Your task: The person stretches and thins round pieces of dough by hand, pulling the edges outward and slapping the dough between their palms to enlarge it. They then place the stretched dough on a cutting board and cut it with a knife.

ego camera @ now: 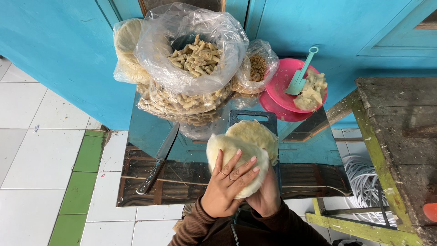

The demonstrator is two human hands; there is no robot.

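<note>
My left hand (226, 184) lies flat on top of a pale round sheet of dough (228, 150), fingers spread, a ring on one finger. My right hand (266, 197) supports the same sheet from beneath and is mostly hidden by it. A second round sheet (256, 132) rests under it on a dark blue cutting board (251, 116). Both hands hold the sheet just above the board, close to my body.
A knife (159, 159) lies on the glass table (309, 150) to the left. Clear plastic bags of pale rolled pieces (193, 59) stand at the back. A pink bowl (284, 84) holds filling (312, 91) and a teal spatula (300, 73). A worn wooden bench (400, 136) stands right.
</note>
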